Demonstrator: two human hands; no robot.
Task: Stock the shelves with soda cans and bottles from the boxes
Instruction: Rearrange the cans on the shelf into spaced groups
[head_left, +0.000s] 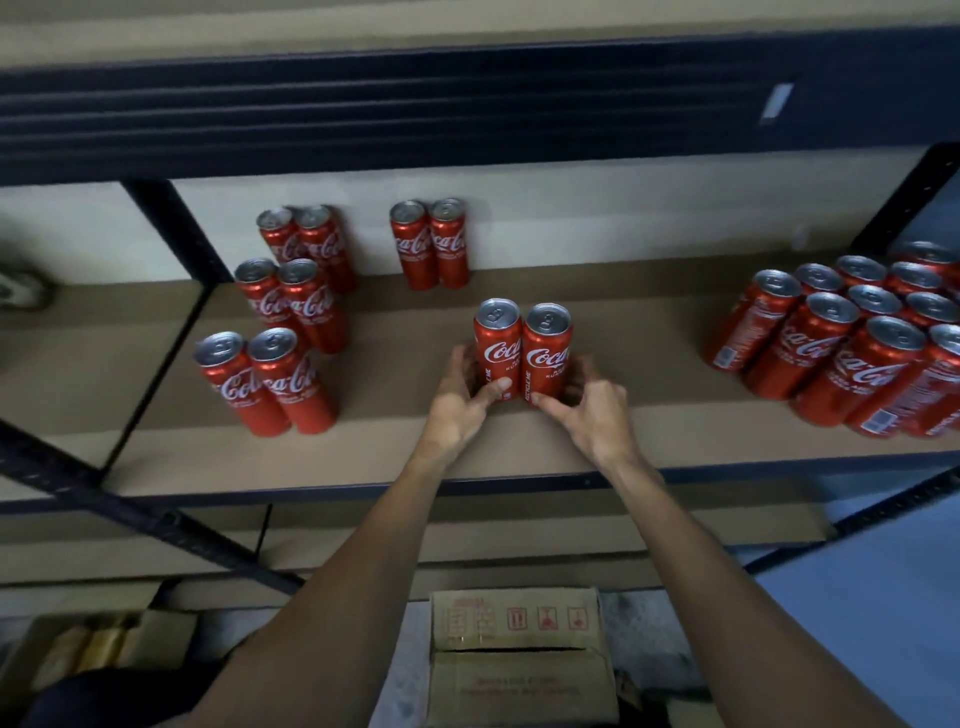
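We have two cans standing on the shelf (322, 467), touching side by side, one in each hand. Our left hand (460, 400) wraps the low part of the left can (497, 345), thumb lying across its front and fingers curled round the far side. Our right hand (595, 415) grips the right can (546, 353) the same way, thumb tip pressed near its base. Both cans stand upright between our palms, close to the shelf's front edge.

We judge these cans full, so each is fairly heavy for its size and top-heavy because it is tall and slim. The walls are thin metal with a glossy, slippery finish. They are stiff while sealed, but a hard squeeze or a knock could dent them. A wrap round the lower or middle body suits best, never the tab. Gripped low as they are now, they could tip if we push fast, so we would slide them slowly or lift them clear.

Out beyond our left hand stand three pairs (270, 384) in a row. Beyond our fingertips, by the back wall, stands another pair (430, 244), and a dense cluster (841, 353) stands off past our right hand. Below our forearms sits a cardboard box (519, 654).
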